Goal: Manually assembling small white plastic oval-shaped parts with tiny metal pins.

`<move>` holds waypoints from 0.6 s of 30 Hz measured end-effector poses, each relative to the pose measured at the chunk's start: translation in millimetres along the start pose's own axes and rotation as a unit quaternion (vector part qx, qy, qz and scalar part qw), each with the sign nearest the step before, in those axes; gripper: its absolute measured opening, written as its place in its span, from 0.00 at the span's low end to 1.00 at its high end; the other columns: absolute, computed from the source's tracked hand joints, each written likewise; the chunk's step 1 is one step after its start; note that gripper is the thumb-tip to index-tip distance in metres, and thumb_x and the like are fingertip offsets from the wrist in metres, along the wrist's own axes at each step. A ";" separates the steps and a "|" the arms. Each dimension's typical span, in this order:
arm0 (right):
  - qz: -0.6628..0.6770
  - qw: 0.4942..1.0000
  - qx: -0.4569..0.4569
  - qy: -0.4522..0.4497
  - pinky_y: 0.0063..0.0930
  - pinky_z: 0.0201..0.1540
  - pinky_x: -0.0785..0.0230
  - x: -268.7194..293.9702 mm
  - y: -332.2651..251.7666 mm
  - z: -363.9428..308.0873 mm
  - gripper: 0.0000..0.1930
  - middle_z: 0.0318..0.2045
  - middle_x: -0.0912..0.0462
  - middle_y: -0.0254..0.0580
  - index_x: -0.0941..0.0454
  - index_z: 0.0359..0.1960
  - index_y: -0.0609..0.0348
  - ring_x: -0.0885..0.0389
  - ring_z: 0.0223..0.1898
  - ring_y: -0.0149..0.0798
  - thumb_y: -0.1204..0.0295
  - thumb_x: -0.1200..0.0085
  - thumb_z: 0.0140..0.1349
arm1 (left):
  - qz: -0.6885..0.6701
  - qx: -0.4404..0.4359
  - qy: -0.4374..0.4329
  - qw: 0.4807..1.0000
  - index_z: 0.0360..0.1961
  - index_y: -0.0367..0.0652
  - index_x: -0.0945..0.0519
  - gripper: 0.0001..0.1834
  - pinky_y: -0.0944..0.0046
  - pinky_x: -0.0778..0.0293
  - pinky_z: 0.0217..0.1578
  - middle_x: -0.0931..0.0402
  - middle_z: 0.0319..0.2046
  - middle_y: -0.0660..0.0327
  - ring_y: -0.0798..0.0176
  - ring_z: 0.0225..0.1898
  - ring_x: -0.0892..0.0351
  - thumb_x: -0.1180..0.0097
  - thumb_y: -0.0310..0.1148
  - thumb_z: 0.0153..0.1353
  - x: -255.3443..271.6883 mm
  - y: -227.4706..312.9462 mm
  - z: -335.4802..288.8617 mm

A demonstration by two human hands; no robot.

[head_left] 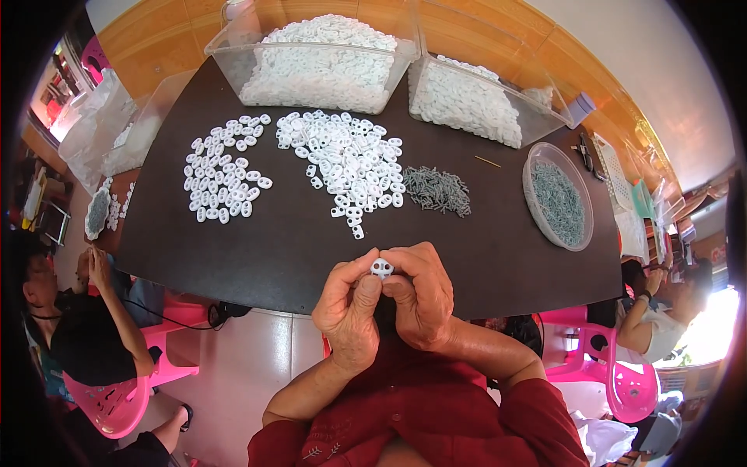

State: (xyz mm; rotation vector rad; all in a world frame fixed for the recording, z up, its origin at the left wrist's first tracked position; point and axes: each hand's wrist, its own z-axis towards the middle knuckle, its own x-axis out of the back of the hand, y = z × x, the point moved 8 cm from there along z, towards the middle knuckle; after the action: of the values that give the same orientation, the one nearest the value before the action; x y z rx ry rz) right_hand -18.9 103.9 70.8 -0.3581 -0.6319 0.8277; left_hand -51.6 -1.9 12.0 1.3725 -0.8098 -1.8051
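Note:
My left hand (348,315) and my right hand (421,300) meet in front of my chest, just off the table's near edge. Between their thumbs and fingertips they pinch one small white plastic piece (381,268) with dark holes in its face. Beyond the hands lies a big heap of similar white two-holed pieces (346,152), trailing off toward me. Left of it, rounded white pieces (226,175) are spread in a loose group. A pile of small grey, thin parts (437,191) sits right of the heap; their exact kind is too small to make out.
Two clear bins (311,74) (467,101) full of white pieces stand along the back of the dark table (257,265). A round tub (559,198) of grey parts and pliers-like tool (587,156) are at right. People sit on both sides, near pink chairs (117,401).

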 end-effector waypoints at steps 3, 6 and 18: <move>0.001 1.000 -0.006 -0.004 0.26 0.31 0.32 -1.2 0.0 -1.1 0.11 0.35 0.22 0.45 0.26 0.44 0.69 0.27 0.30 0.37 0.80 0.46 0.60 | 0.019 -0.006 -0.005 1.000 0.47 0.33 0.23 0.13 0.73 0.33 0.42 0.27 0.37 0.65 0.74 0.38 0.30 0.46 0.29 0.65 0.1 2.6 1.3; 0.009 0.999 -0.031 -0.025 0.26 0.31 0.32 -4.2 2.8 -3.8 0.10 0.36 0.22 0.45 0.27 0.44 0.69 0.27 0.30 0.37 0.80 0.47 0.61 | 0.036 -0.013 -0.009 0.999 0.47 0.33 0.22 0.13 0.73 0.34 0.42 0.27 0.35 0.65 0.74 0.37 0.31 0.46 0.29 0.65 0.5 5.1 1.2; 0.019 1.000 -0.003 -0.006 0.28 0.31 0.32 -5.4 -2.4 -4.4 0.12 0.36 0.23 0.49 0.28 0.45 0.70 0.27 0.30 0.41 0.76 0.48 0.63 | -0.002 -0.016 0.018 1.000 0.47 0.33 0.23 0.12 0.72 0.34 0.43 0.26 0.36 0.65 0.73 0.38 0.31 0.45 0.27 0.64 3.7 5.0 -4.4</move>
State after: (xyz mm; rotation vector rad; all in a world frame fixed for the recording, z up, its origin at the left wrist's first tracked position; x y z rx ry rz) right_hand -17.5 97.9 66.7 -0.3718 -0.6415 0.8647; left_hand -47.1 -8.0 13.2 1.3828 -0.7579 -1.7837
